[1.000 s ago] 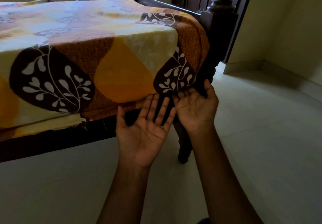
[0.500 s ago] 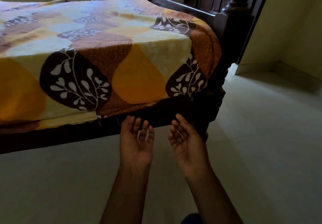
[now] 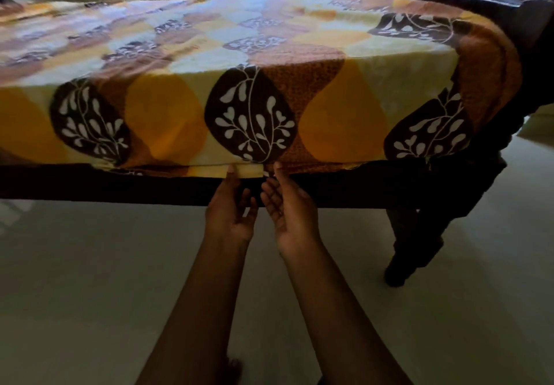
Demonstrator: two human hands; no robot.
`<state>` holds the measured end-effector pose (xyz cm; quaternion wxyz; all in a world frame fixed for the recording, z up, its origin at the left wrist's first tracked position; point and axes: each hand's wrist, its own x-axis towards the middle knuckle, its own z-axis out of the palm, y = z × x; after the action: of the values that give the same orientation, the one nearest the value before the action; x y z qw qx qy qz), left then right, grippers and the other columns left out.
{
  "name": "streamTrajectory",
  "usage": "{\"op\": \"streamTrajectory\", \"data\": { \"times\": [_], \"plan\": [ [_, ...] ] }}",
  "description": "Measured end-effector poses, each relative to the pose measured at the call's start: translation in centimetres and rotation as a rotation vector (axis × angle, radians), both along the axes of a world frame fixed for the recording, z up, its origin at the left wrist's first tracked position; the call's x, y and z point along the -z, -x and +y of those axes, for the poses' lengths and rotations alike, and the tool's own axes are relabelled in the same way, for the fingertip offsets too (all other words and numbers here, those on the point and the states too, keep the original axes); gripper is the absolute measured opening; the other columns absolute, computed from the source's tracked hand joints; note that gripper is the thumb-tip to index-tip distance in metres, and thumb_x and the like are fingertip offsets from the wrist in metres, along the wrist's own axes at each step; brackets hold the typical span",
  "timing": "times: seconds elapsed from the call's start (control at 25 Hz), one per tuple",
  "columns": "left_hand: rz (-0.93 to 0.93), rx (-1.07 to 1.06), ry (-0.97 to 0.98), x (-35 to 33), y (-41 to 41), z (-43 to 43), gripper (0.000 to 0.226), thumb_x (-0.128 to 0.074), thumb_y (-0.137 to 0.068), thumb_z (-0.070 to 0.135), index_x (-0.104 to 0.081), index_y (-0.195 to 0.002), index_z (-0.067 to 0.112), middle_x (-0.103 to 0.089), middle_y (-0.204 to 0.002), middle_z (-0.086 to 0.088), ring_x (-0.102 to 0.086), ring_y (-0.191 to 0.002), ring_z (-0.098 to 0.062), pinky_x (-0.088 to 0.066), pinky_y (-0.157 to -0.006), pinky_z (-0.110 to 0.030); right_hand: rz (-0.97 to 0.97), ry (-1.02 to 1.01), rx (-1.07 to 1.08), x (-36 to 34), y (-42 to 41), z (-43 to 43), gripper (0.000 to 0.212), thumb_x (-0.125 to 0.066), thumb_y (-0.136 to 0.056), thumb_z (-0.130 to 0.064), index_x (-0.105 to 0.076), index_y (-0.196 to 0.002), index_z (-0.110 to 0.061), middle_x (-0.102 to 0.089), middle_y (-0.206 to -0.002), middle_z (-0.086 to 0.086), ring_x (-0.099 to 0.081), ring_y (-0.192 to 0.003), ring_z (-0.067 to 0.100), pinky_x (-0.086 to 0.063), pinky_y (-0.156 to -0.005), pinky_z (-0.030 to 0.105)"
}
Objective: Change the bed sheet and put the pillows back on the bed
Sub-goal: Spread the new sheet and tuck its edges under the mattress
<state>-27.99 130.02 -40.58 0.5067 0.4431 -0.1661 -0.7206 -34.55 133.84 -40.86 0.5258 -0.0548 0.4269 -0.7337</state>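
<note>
- While spread over the dark wooden bed frame (image 3: pixel 120 185), the yellow-brown leaf-printed bed sheet (image 3: pixel 269 64) runs left to right.
- Its hem hangs just above left hand (image 3: pixel 229 217) and right hand (image 3: pixel 292 217); both touch it, palms up, relaxed, grasping nothing.

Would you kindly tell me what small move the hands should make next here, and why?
Probably tuck the hem in: the bed sheet hangs loose over the side rail, and the left hand and right hand are palm-up, fingertips at its lower edge.
</note>
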Motion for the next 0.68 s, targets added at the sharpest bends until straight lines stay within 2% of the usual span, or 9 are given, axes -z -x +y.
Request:
{"op": "streamTrajectory", "data": {
  "times": [0.12,0.2,0.28,0.36,0.4,0.48,0.56,0.6,0.68],
  "plan": [
    [-0.041,-0.002,-0.032,1.3,-0.3,0.6,0.027,-0.064,-0.086,0.026,-0.059,-0.109,0.013,-0.060,-0.090,0.001,-0.056,-0.084,-0.010,-0.047,-0.065,-0.024,-0.044,-0.010,0.101,0.5,-0.8,-0.8,0.025,-0.065,-0.086,-0.025,-0.064,-0.106,-0.010,-0.066,-0.090,0.000,-0.063,-0.083,0.008,-0.052,-0.072,0.019],
    [-0.092,0.012,-0.037,2.1,-0.3,1.1,0.024,-0.065,-0.086,0.024,-0.060,-0.105,0.012,-0.060,-0.093,0.000,-0.057,-0.085,-0.011,-0.047,-0.064,-0.024,-0.003,-0.022,0.123,0.9,-1.1,-1.0,0.014,-0.063,-0.087,-0.027,-0.063,-0.096,-0.018,-0.065,-0.092,-0.001,-0.061,-0.084,0.008,-0.049,-0.071,0.019],
    [-0.182,-0.098,0.005,1.9,-0.3,1.3,0.012,-0.067,-0.085,0.021,-0.059,-0.092,0.016,-0.059,-0.088,0.000,-0.057,-0.083,-0.013,-0.047,-0.064,-0.024,0.053,-0.033,0.121,1.2,-1.1,-0.8,0.004,-0.062,-0.087,-0.027,-0.062,-0.087,-0.023,-0.064,-0.091,-0.003,-0.060,-0.084,0.007,-0.047,-0.070,0.020],
    [-0.349,-0.294,0.153,0.7,-0.8,1.5,0.014,-0.065,-0.086,0.021,-0.052,-0.081,0.021,-0.055,-0.081,0.000,-0.055,-0.077,-0.014,-0.046,-0.065,-0.026,0.127,-0.063,0.112,1.3,-0.6,-0.4,0.006,-0.062,-0.088,-0.024,-0.061,-0.082,-0.025,-0.064,-0.084,-0.007,-0.059,-0.080,0.006,-0.047,-0.071,0.022],
    [-0.351,-0.336,0.228,-0.1,-1.1,1.7,0.012,-0.060,-0.090,0.023,-0.051,-0.081,0.022,-0.055,-0.079,0.000,-0.054,-0.072,-0.013,-0.045,-0.065,-0.027,0.179,-0.103,0.120,1.6,-0.3,-0.3,0.010,-0.064,-0.087,-0.024,-0.061,-0.077,-0.026,-0.064,-0.080,-0.008,-0.059,-0.079,0.007,-0.048,-0.075,0.026],
    [-0.167,-0.223,0.236,-2.1,-1.6,1.8,0.020,-0.042,-0.098,0.030,-0.054,-0.091,0.016,-0.058,-0.081,-0.003,-0.058,-0.069,-0.012,-0.046,-0.067,-0.027,0.304,-0.192,0.158,2.4,0.2,-0.2,0.020,-0.067,-0.084,-0.026,-0.061,-0.066,-0.028,-0.063,-0.069,-0.011,-0.061,-0.079,0.012,-0.049,-0.086,0.038],
    [0.105,-0.025,0.117,-3.9,-2.0,1.6,0.041,-0.034,-0.099,0.042,-0.051,-0.111,0.007,-0.060,-0.101,-0.014,-0.061,-0.092,-0.024,-0.048,-0.082,-0.035,0.422,-0.221,0.176,2.4,0.1,0.1,0.027,-0.069,-0.083,-0.029,-0.061,-0.057,-0.028,-0.062,-0.062,-0.012,-0.063,-0.079,0.017,-0.049,-0.092,0.048],
    [0.218,0.037,0.072,-4.6,-2.2,1.5,0.052,-0.033,-0.097,0.048,-0.047,-0.120,0.004,-0.056,-0.113,-0.019,-0.057,-0.106,-0.031,-0.045,-0.092,-0.041,0.468,-0.229,0.178,2.4,0.1,0.1,0.028,-0.069,-0.083,-0.029,-0.061,-0.056,-0.029,-0.062,-0.060,-0.011,-0.063,-0.077,0.018,-0.049,-0.091,0.051],
    [0.348,0.073,0.043,-5.1,-2.6,1.4,0.070,-0.034,-0.093,0.057,-0.039,-0.130,-0.002,-0.048,-0.128,-0.026,-0.048,-0.121,-0.038,-0.037,-0.103,-0.046,0.505,-0.246,0.192,2.3,0.3,0.0,0.024,-0.070,-0.082,-0.029,-0.062,-0.059,-0.028,-0.061,-0.061,-0.006,-0.061,-0.073,0.018,-0.051,-0.087,0.048]
  ]
}}
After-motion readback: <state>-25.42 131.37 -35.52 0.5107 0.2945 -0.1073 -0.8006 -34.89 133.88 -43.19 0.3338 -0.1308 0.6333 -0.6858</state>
